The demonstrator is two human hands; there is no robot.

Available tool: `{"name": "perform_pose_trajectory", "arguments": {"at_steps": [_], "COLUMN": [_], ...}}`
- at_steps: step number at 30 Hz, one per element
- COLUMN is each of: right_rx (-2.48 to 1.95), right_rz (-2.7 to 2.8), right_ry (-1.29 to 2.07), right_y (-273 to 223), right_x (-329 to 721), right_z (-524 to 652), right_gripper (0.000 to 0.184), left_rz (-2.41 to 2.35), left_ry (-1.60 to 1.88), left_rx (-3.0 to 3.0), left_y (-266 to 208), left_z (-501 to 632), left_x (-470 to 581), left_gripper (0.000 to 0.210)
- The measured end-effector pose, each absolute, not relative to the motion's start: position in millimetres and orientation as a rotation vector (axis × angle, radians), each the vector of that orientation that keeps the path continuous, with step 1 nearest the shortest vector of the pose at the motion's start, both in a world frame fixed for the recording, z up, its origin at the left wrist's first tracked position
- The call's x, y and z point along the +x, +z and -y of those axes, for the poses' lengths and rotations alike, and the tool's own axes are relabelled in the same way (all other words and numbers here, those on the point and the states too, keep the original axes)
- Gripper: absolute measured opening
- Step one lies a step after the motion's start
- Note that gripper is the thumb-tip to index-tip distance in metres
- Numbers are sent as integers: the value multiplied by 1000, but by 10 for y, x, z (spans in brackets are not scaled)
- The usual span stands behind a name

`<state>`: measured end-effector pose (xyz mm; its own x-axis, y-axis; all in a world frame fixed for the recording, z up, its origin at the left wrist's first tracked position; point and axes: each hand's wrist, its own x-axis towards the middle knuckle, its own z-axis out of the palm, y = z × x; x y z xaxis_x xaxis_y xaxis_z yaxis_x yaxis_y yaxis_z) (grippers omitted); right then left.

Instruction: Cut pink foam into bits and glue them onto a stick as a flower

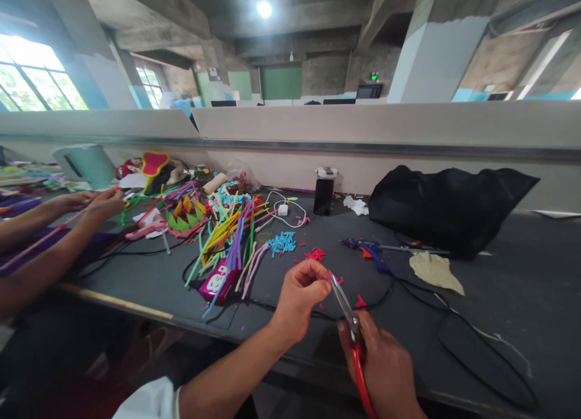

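Observation:
My right hand [385, 361] is wrapped round a pair of scissors [347, 310] with red handles, blades pointing up and away to the left. The blade tips meet the fingertips of my left hand [302, 295], which is closed in a pinch. A hint of pinkish red shows at those fingertips, but the thing held is too small to make out. Just beyond lie a small pile of short red pieces [315, 254] and a pile of short blue pieces [282, 243]. A few red bits [361, 301] are scattered near the scissors.
Colourful pipe cleaners [231, 231] lie in a heap at left, by a purple box [220, 283]. A blue glue gun [374, 252] trails a black cable. Behind stand a phone [322, 196] and a black bag [445, 207]. A co-worker's hands [102, 204] work at far left.

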<state>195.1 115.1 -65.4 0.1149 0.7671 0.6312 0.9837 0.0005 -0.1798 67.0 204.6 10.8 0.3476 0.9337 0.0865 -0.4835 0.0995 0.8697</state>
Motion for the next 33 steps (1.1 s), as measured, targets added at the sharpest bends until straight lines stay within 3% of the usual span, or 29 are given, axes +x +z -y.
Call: {"name": "perform_pose_trajectory", "arguments": {"at_steps": [21, 33], "right_rx": [-1744, -1779], "right_rz": [1748, 1738], "right_ry": [-659, -540], "right_y": [-780, -686], "right_x": [2005, 1944], "right_z": [-1129, -1138], "right_gripper": [40, 44], "left_rz": [-579, -555], "left_ry": [1128, 1133], "left_rx": [982, 944], "left_y": [100, 110], "left_z": [-2030, -2021], "left_x": [682, 682], "left_gripper": [10, 11]}}
